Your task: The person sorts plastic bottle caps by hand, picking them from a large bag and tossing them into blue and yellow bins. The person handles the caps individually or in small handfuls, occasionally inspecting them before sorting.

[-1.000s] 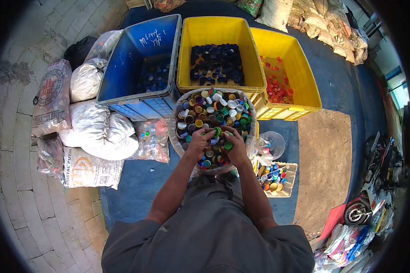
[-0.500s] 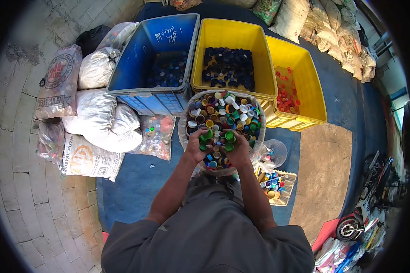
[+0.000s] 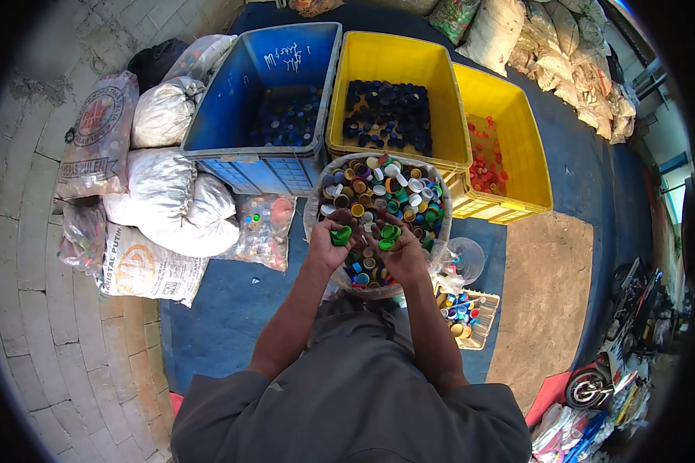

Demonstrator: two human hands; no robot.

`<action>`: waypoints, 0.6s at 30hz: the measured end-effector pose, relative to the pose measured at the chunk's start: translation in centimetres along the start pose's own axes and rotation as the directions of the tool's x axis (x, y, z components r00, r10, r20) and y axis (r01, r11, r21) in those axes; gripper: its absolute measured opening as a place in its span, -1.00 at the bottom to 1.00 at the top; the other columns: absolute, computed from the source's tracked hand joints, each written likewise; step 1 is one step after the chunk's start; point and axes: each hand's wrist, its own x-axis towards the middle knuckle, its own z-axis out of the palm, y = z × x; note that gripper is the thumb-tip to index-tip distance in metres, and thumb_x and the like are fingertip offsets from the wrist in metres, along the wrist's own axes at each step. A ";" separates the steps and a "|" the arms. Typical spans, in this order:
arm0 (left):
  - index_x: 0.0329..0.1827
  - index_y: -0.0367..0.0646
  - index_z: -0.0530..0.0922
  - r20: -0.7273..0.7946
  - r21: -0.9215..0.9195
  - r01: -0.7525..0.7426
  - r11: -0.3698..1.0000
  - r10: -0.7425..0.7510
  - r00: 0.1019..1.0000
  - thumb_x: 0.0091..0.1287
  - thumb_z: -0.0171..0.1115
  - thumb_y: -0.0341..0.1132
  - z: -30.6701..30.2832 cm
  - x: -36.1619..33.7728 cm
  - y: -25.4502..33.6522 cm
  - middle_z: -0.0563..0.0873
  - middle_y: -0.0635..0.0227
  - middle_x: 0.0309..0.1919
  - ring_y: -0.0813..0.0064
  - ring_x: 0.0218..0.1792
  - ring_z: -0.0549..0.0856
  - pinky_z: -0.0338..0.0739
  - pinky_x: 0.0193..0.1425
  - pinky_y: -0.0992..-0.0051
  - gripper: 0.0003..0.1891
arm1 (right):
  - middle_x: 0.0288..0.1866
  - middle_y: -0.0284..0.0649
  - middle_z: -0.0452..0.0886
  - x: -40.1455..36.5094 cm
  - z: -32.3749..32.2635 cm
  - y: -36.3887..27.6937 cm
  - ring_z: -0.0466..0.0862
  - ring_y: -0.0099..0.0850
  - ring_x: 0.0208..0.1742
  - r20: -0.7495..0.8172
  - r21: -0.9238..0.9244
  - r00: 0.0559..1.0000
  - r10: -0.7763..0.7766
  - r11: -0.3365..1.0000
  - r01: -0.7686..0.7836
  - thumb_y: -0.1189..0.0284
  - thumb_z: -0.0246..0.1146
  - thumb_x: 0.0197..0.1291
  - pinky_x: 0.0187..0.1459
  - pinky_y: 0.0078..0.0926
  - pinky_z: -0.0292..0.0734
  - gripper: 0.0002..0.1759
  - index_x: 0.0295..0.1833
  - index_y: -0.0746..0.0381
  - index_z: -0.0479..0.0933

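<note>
A sack [image 3: 314,202] full of mixed coloured bottle caps [image 3: 382,189] stands in front of me. Both my hands are raised palm-up just above its near side. My left hand [image 3: 328,243] cups green caps [image 3: 341,234]. More green caps [image 3: 388,234] lie in my right hand [image 3: 398,251]. The two hands are close together but apart.
Behind the sack stand a blue crate [image 3: 228,116] with dark blue caps, a yellow crate [image 3: 432,92] with dark caps and a second yellow crate [image 3: 529,154] with red caps. A small basket [image 3: 490,309] of mixed caps sits at right. White sacks [image 3: 170,208] lie at left.
My hands have lifted out of the pile and turned palm-up, each with green caps, and have drawn slightly apart. The view has shifted a little.
</note>
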 end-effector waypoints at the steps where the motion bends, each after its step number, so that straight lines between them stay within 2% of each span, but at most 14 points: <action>1: -0.05 -0.22 0.48 -0.033 0.064 -0.019 0.998 0.021 0.999 0.13 -0.07 -0.54 -0.3 0.4 0.0 0.64 0.16 -0.19 0.22 -0.09 0.66 0.57 0.17 0.04 -0.69 | 0.17 -0.02 0.45 0.1 0.5 0.2 0.51 -0.15 0.20 -0.029 -0.007 1.000 0.005 1.000 -0.005 0.80 -0.12 -0.20 0.32 0.00 0.45 -0.20 0.34 0.33 0.23; 2: -0.09 -0.22 0.48 -0.065 0.127 -0.037 0.991 0.045 0.997 0.14 -0.08 -0.54 -0.7 0.8 0.1 0.63 0.17 -0.21 0.23 -0.11 0.65 0.56 0.17 0.04 -0.71 | 0.16 -0.01 0.45 0.3 0.9 0.3 0.51 -0.14 0.19 -0.059 -0.015 0.998 0.009 1.000 -0.010 0.83 -0.14 -0.20 0.32 0.01 0.46 -0.19 0.34 0.32 0.21; 5: -0.13 -0.20 0.47 -0.070 0.110 -0.037 0.993 0.045 0.997 0.16 -0.05 -0.51 -0.9 0.8 0.9 0.60 0.18 -0.26 0.24 -0.15 0.64 0.58 0.14 0.09 -0.77 | 0.16 -0.01 0.45 0.1 3.0 0.6 0.52 -0.14 0.19 -0.076 -0.044 0.996 0.041 0.998 -0.045 0.86 -0.15 -0.11 0.30 0.02 0.48 -0.24 0.34 0.31 0.20; 8: -0.10 -0.23 0.48 -0.032 -0.108 -0.011 0.994 0.008 0.999 0.15 -0.05 -0.47 -0.9 0.5 2.2 0.63 0.18 -0.24 0.22 -0.17 0.63 0.57 0.07 0.14 -0.74 | 0.18 -0.01 0.43 1.1 3.1 1.5 0.52 -0.12 0.20 -0.049 -0.027 0.998 0.047 0.998 -0.048 0.87 -0.15 -0.06 0.30 0.02 0.48 -0.28 0.32 0.31 0.22; 11: -0.10 -0.28 0.47 0.069 -0.163 -0.036 0.986 0.048 0.996 0.17 -0.05 -0.40 0.2 -0.4 3.4 0.62 0.12 -0.22 0.17 -0.13 0.62 0.52 0.18 0.11 -0.74 | 0.20 -0.03 0.40 1.9 3.7 2.0 0.51 -0.13 0.20 -0.006 -0.027 0.997 0.076 0.997 -0.076 0.89 -0.17 -0.02 0.27 0.01 0.49 -0.28 0.33 0.29 0.19; 12: -0.08 -0.32 0.46 0.095 -0.209 -0.027 0.977 0.047 0.994 0.13 -0.06 -0.40 0.3 -0.4 4.0 0.62 0.08 -0.18 0.11 -0.08 0.62 0.45 0.27 0.05 -0.69 | 0.20 -0.03 0.40 2.2 4.0 2.0 0.50 -0.13 0.21 0.006 -0.046 0.997 0.076 0.996 -0.076 0.89 -0.18 -0.03 0.28 0.02 0.47 -0.28 0.34 0.28 0.18; 15: -0.06 -0.31 0.45 0.107 -0.173 -0.104 0.980 0.123 0.987 0.08 -0.06 -0.43 1.1 -0.5 5.2 0.60 0.02 -0.13 0.06 0.01 0.60 0.41 0.33 0.01 -0.66 | 0.22 -0.02 0.38 3.3 5.1 2.1 0.49 -0.14 0.23 0.033 -0.093 0.997 0.076 0.993 -0.072 0.90 -0.20 -0.03 0.31 0.03 0.43 -0.26 0.36 0.28 0.15; 17: -0.02 -0.33 0.42 0.104 -0.208 -0.119 0.971 0.142 0.984 0.03 -0.08 -0.52 1.2 0.2 6.5 0.57 -0.02 -0.08 0.00 0.08 0.56 0.35 0.39 -0.06 -0.62 | 0.23 -0.02 0.37 4.2 6.2 2.5 0.48 -0.13 0.26 0.037 -0.108 0.997 0.069 0.992 -0.065 0.91 -0.22 -0.04 0.34 0.04 0.40 -0.24 0.36 0.29 0.13; 18: -0.01 -0.34 0.40 0.090 -0.203 -0.135 0.970 0.156 0.984 0.02 -0.09 -0.55 1.5 0.6 7.1 0.55 -0.03 -0.07 -0.01 0.09 0.55 0.34 0.40 -0.08 -0.60 | 0.24 0.05 0.34 4.9 7.1 2.6 0.46 -0.03 0.28 0.070 -0.079 0.995 0.071 0.995 -0.065 0.93 -0.24 -0.07 0.37 0.04 0.38 -0.23 0.36 0.34 0.12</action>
